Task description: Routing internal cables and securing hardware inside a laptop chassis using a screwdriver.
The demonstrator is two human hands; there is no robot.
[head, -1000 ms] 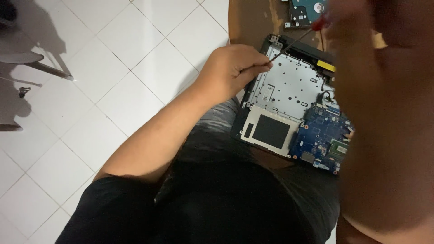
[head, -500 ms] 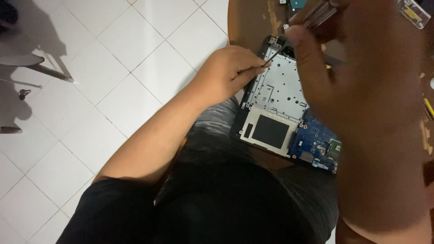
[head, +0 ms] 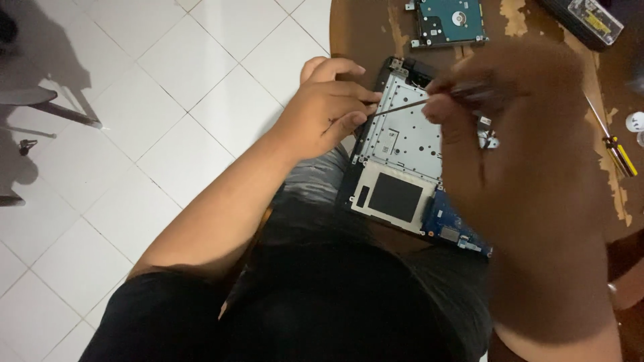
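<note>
An opened laptop base (head: pixel 402 144) with its metal inner plate showing rests partly on my lap and partly on a round brown table (head: pixel 365 33). My left hand (head: pixel 329 107) grips the laptop's left edge near the top corner. My right hand (head: pixel 500 107), blurred and close to the camera, holds a thin screwdriver (head: pixel 402 106). The shaft slants left, and its tip is near my left fingers over the metal plate. A blue circuit board (head: pixel 456 231) shows at the laptop's lower right, partly hidden by my right arm.
A removed hard drive (head: pixel 446 20) lies on the table beyond the laptop. A yellow-handled screwdriver (head: pixel 614 144) lies at the right and a dark case (head: pixel 590 20) at the top right. White tiled floor (head: pixel 168 100) and chair legs (head: pixel 47 110) lie to the left.
My right hand has come down and left with the screwdriver, bringing its tip to the laptop's upper left area. The view has shifted, and more of the table shows.
</note>
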